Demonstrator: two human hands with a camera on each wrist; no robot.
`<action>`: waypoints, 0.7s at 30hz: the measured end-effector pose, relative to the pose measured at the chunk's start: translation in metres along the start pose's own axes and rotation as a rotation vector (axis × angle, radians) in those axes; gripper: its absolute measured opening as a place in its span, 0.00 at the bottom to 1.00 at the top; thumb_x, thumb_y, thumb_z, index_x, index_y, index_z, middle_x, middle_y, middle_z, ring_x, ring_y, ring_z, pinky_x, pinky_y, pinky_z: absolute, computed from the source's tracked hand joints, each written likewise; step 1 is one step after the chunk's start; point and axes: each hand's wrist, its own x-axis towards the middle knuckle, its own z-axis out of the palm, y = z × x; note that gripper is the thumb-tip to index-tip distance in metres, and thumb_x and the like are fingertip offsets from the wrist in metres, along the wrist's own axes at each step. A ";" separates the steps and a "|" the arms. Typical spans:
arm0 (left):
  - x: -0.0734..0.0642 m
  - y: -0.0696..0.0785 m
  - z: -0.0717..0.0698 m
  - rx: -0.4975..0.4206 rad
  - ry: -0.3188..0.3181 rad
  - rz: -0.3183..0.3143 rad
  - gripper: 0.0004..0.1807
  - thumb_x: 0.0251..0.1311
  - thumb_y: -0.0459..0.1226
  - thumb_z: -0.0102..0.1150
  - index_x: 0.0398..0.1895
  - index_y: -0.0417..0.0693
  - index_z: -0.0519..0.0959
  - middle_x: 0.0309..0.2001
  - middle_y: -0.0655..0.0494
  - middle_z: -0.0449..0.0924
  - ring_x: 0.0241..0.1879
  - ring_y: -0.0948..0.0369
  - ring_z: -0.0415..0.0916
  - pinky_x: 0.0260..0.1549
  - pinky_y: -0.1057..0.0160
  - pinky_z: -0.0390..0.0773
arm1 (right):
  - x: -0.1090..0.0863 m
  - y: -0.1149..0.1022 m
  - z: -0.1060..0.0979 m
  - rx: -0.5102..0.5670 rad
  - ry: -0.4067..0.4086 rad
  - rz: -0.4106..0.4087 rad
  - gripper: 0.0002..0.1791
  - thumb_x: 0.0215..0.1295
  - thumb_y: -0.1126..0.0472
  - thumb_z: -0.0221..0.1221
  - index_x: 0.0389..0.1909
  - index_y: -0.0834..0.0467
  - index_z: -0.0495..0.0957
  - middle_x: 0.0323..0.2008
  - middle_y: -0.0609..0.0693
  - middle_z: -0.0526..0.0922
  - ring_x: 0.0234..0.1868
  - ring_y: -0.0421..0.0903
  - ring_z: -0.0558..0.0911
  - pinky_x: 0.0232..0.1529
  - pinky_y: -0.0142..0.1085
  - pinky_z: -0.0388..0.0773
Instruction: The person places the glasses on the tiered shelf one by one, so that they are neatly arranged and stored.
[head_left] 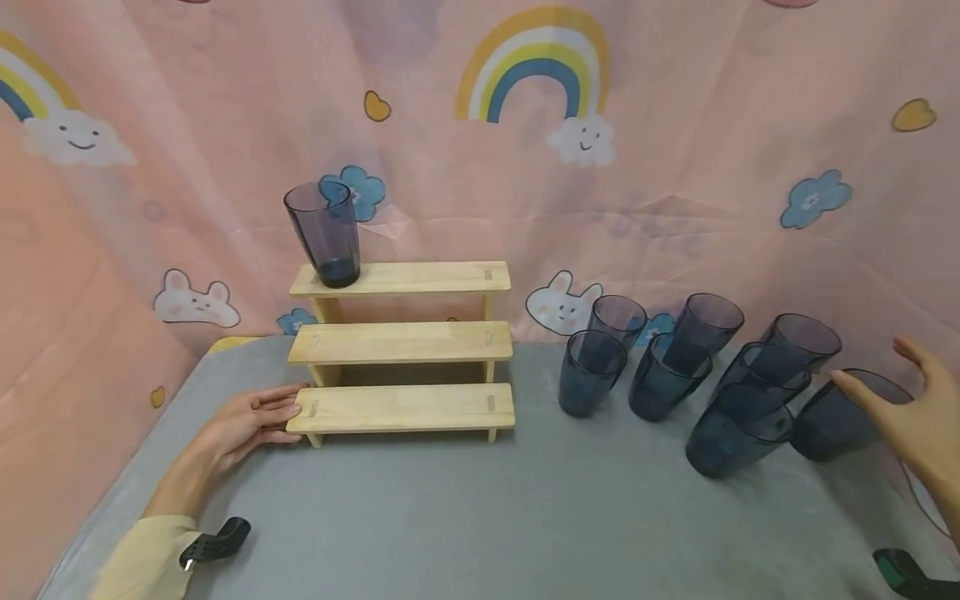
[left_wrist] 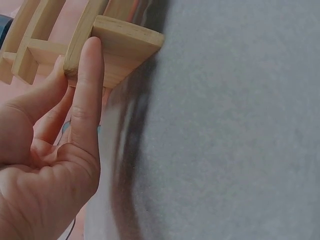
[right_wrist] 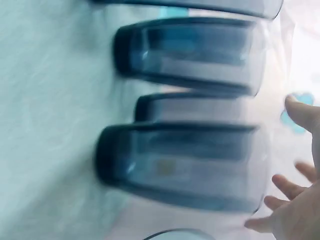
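Observation:
My left hand pinches the left end of the bottom step of a three-tier wooden stand; in the left wrist view the thumb and a finger lie on either side of the board. One dark blue-purple glass stands upright on the left of the top tier. At the far right, my right hand spreads its fingers by the rim of the rightmost glass. The right wrist view shows those fingertips beside the mouth of a blurred glass; contact cannot be made out.
Several matching glasses stand close together right of the stand on a grey tabletop. A pink patterned cloth hangs behind. A thin cord runs near the right edge.

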 end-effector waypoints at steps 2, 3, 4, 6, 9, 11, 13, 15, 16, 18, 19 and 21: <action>0.001 0.000 0.001 -0.013 -0.001 0.003 0.39 0.69 0.34 0.57 0.74 0.27 0.48 0.49 0.58 0.78 0.46 0.60 0.81 0.46 0.53 0.84 | -0.003 0.022 0.003 0.037 0.018 0.060 0.52 0.66 0.51 0.62 0.79 0.49 0.36 0.77 0.61 0.40 0.77 0.59 0.41 0.74 0.60 0.38; 0.001 0.000 0.001 -0.017 0.000 0.004 0.39 0.69 0.34 0.57 0.74 0.27 0.48 0.49 0.59 0.78 0.46 0.60 0.81 0.46 0.53 0.84 | -0.006 0.029 0.004 0.055 0.006 0.093 0.54 0.65 0.52 0.62 0.79 0.50 0.33 0.77 0.62 0.39 0.77 0.58 0.39 0.74 0.58 0.36; 0.001 0.000 0.001 -0.021 0.001 0.003 0.39 0.69 0.34 0.57 0.74 0.27 0.48 0.49 0.59 0.78 0.45 0.60 0.81 0.45 0.54 0.84 | -0.009 0.034 0.006 0.081 0.005 0.115 0.56 0.65 0.51 0.62 0.78 0.48 0.29 0.77 0.61 0.37 0.77 0.56 0.38 0.75 0.56 0.35; 0.001 -0.001 0.001 -0.026 0.004 0.002 0.39 0.69 0.33 0.57 0.74 0.27 0.48 0.48 0.60 0.78 0.45 0.60 0.81 0.45 0.54 0.84 | -0.018 0.032 0.005 0.116 -0.032 0.154 0.59 0.64 0.53 0.63 0.78 0.51 0.26 0.76 0.63 0.33 0.76 0.57 0.34 0.74 0.58 0.35; 0.001 -0.001 0.001 -0.028 0.003 0.005 0.39 0.69 0.33 0.57 0.74 0.26 0.48 0.48 0.60 0.78 0.45 0.60 0.81 0.45 0.54 0.84 | -0.031 0.025 0.008 0.157 -0.053 0.196 0.57 0.65 0.53 0.63 0.78 0.50 0.27 0.76 0.64 0.35 0.76 0.59 0.37 0.75 0.57 0.38; 0.001 -0.002 0.002 -0.034 0.002 0.006 0.39 0.69 0.33 0.57 0.74 0.26 0.47 0.48 0.60 0.78 0.45 0.60 0.81 0.45 0.54 0.84 | -0.040 0.017 0.009 0.170 -0.060 0.229 0.54 0.66 0.54 0.63 0.79 0.50 0.32 0.76 0.64 0.40 0.76 0.59 0.42 0.76 0.52 0.44; 0.001 -0.002 0.002 -0.041 0.004 0.007 0.40 0.68 0.33 0.57 0.74 0.26 0.47 0.48 0.60 0.78 0.45 0.60 0.81 0.45 0.54 0.84 | -0.045 0.013 0.011 0.177 -0.044 0.261 0.51 0.66 0.55 0.62 0.79 0.47 0.37 0.76 0.63 0.47 0.76 0.58 0.48 0.76 0.47 0.49; 0.001 -0.002 0.003 -0.046 0.006 0.006 0.40 0.68 0.33 0.57 0.74 0.26 0.47 0.47 0.60 0.78 0.45 0.60 0.81 0.45 0.54 0.84 | -0.049 0.012 0.013 0.174 -0.028 0.281 0.49 0.66 0.55 0.63 0.79 0.46 0.40 0.75 0.61 0.52 0.75 0.55 0.52 0.75 0.39 0.52; 0.001 -0.002 0.003 -0.047 0.007 0.005 0.40 0.68 0.33 0.58 0.74 0.26 0.47 0.47 0.60 0.78 0.45 0.60 0.81 0.45 0.54 0.84 | -0.050 0.012 0.014 0.179 -0.020 0.288 0.49 0.66 0.56 0.62 0.78 0.45 0.41 0.75 0.60 0.53 0.75 0.54 0.52 0.75 0.37 0.53; 0.000 -0.002 0.003 -0.046 0.009 0.003 0.40 0.68 0.33 0.58 0.74 0.27 0.47 0.47 0.60 0.78 0.45 0.60 0.81 0.45 0.54 0.84 | -0.050 0.012 0.016 0.171 -0.008 0.306 0.48 0.66 0.55 0.62 0.78 0.46 0.41 0.75 0.61 0.53 0.75 0.54 0.53 0.75 0.39 0.53; 0.000 -0.001 0.003 -0.045 0.009 0.001 0.40 0.68 0.34 0.58 0.74 0.27 0.47 0.47 0.60 0.78 0.45 0.60 0.81 0.45 0.54 0.84 | -0.050 0.012 0.017 0.168 -0.006 0.316 0.48 0.66 0.55 0.62 0.78 0.46 0.41 0.75 0.60 0.53 0.75 0.54 0.53 0.75 0.39 0.53; 0.000 -0.001 0.003 -0.044 0.007 0.000 0.40 0.69 0.34 0.57 0.74 0.27 0.47 0.48 0.59 0.78 0.45 0.60 0.81 0.45 0.54 0.84 | -0.048 0.012 0.018 0.170 0.000 0.346 0.49 0.66 0.55 0.62 0.78 0.45 0.41 0.75 0.61 0.52 0.75 0.56 0.52 0.75 0.44 0.53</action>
